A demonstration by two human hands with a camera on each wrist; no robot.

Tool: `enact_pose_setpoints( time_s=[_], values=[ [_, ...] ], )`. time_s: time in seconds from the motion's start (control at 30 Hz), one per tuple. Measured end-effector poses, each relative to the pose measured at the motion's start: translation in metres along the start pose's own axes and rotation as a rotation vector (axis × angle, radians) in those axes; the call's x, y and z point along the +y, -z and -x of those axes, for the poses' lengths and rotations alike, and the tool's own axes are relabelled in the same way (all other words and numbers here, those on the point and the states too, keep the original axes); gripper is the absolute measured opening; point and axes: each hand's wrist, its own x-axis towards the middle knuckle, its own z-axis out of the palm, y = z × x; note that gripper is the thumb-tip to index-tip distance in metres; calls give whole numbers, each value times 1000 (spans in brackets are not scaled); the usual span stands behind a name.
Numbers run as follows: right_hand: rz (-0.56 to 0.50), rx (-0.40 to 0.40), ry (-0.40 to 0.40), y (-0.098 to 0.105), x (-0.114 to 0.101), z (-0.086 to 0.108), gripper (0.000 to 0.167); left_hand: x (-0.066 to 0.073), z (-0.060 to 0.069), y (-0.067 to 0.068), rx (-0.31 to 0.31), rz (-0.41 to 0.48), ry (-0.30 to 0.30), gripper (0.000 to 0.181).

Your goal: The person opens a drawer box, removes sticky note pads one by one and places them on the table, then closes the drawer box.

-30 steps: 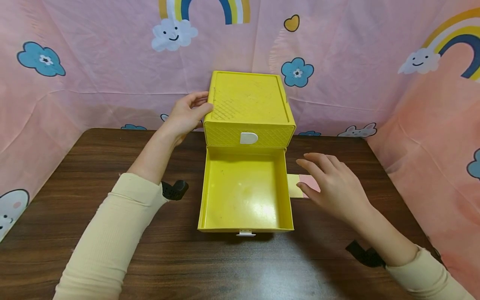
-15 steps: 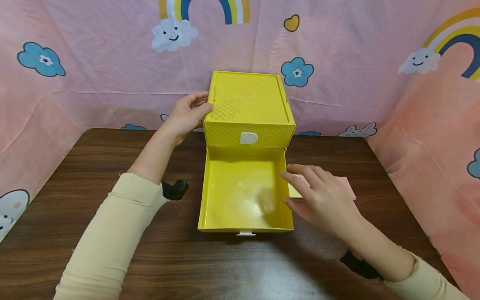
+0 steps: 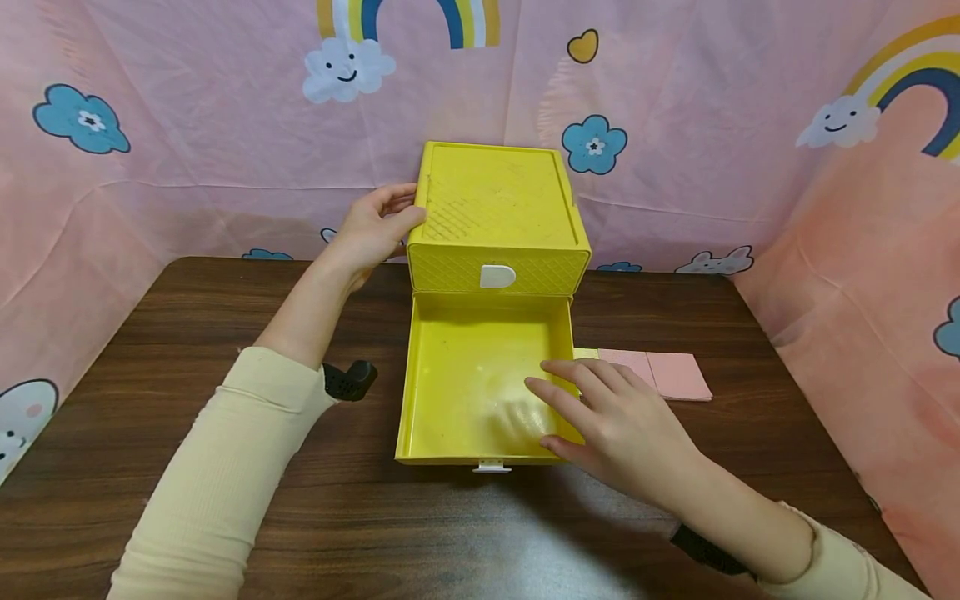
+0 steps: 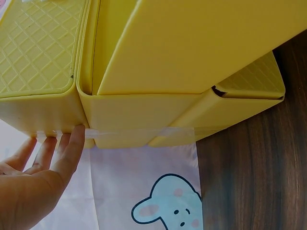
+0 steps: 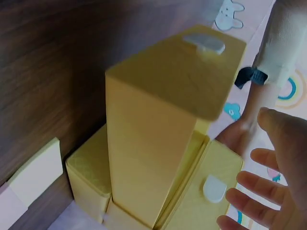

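A box [image 3: 498, 192] is touched, ungripped, on its left side by the loosely spread left hand [image 3: 375, 229], while its front-jutting drawer [image 3: 465, 358] is overhung by the spread, empty right hand [image 3: 618, 429].

Even light brightens the head view, which is fairly crisp across the backdrop [image 3: 675, 83]. Glare whitens the glossy drawer [image 3: 468, 358], which faintly mirrors the right hand [image 3: 630, 433]; a pale sheen lies on the near desk [image 3: 360, 533] beside a soft-edged shadow. Both wrist views look dimmer and softer, with patches of backdrop washed nearly white and perspective stretched.
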Motion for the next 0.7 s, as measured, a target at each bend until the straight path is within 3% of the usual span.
enact_pose_setpoints(
  time_s=[0.27, 0.53, 0.7],
  values=[
    [19, 21, 97, -8, -17, -1, 59, 0, 1, 1, -5, 11, 2, 55],
    [23, 60, 188, -14, -29, -3, 33, 0, 2, 1, -10, 15, 4, 55],
    [31, 99, 229, -17, -36, -4, 27, 1, 2, 0, -8, 7, 1, 56]
  ],
)
